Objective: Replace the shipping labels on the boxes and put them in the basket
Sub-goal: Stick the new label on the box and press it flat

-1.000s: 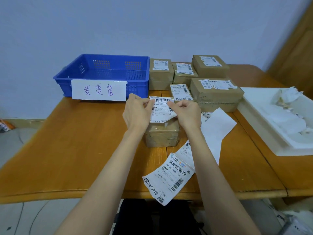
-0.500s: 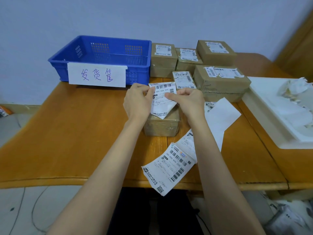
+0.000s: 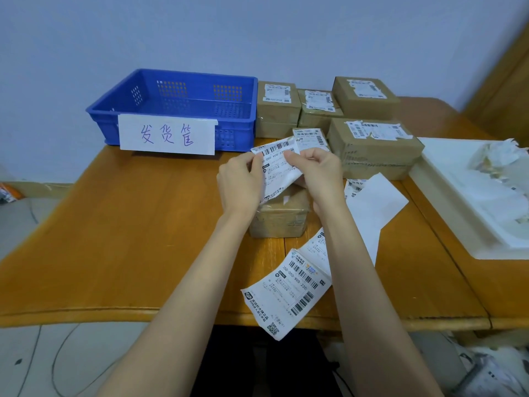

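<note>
Label [image 3: 279,170] held up above the box [image 3: 279,216], pinched at its upper edge from both sides: left hand [image 3: 239,181] with thumb and fingers clamped on the left edge, right hand [image 3: 317,170] with thumb and fingertips closed on the top right corner. Compared with a second ago, lifted higher and tilted, lower right corner curled under, white backing now showing at that curl. Compared with half a second ago, right hand shifted from the lower edge up to the top corner. Probably peeling the sticker from its liner; not certain, since the split between the two layers is hidden by the fingers.

Box directly beneath, resting on the table [image 3: 114,224], top bare apart from a small white scrap. Likely next: finish the peel, press the sticker flat onto that top. Risk: curled corner sticking to itself.

Further out: strip of unused labels [image 3: 292,290] hanging over the near table edge, blank liner [image 3: 375,202] just right of the box. Beyond, five more boxes [image 3: 369,144] with worn labels. Basket [image 3: 171,110] at back left, nothing visible inside, so the task looks early. White tray [image 3: 458,196] at right with crumpled paper scraps.
</note>
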{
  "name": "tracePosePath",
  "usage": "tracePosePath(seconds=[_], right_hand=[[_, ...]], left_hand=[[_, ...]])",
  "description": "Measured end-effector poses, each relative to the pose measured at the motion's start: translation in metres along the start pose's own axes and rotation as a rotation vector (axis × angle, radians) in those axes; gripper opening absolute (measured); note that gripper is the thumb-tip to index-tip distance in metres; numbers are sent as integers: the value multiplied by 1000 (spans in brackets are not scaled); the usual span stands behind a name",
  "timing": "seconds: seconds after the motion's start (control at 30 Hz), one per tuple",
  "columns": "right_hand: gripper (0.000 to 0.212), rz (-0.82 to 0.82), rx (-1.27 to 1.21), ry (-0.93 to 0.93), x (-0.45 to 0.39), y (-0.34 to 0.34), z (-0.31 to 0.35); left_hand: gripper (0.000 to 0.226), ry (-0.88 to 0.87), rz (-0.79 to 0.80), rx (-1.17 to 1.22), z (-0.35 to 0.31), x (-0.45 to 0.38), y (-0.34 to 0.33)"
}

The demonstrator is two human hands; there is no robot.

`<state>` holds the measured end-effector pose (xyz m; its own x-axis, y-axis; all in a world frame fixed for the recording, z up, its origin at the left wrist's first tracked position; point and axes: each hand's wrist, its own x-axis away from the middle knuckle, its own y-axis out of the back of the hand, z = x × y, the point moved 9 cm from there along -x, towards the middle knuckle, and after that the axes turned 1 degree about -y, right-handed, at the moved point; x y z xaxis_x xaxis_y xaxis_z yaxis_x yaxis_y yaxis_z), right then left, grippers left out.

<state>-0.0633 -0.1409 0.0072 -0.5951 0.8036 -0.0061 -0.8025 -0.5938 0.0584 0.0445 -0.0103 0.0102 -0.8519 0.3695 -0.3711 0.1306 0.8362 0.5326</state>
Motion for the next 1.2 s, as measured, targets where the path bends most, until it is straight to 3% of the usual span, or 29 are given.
tracePosePath(seconds=[0.33, 0.47, 0.57, 0.7, 0.87, 1.07, 1.2], right_hand=[[12, 78, -178, -134, 1, -6, -5], [23, 85, -265, -195, 1, -5, -5], [11, 63, -179, -153, 0, -3, -8], [23, 3, -10, -71, -2, 1, -9], [21, -59, 124, -11, 1, 7, -5], [23, -26, 201, -22, -5, 6, -2], [23, -43, 377, 28, -7, 6, 1]], left_hand=[[30, 68, 3, 4, -1, -6, 6], [31, 49, 52, -33, -3, -13, 3], [29, 59, 55, -54, -1, -14, 5], [30, 57, 47, -39, 5, -10, 5], [28, 28, 45, -54, 5, -6, 4], [31, 36, 7, -56, 7, -5, 3], [32, 30, 5, -48, 7, -3, 3]])
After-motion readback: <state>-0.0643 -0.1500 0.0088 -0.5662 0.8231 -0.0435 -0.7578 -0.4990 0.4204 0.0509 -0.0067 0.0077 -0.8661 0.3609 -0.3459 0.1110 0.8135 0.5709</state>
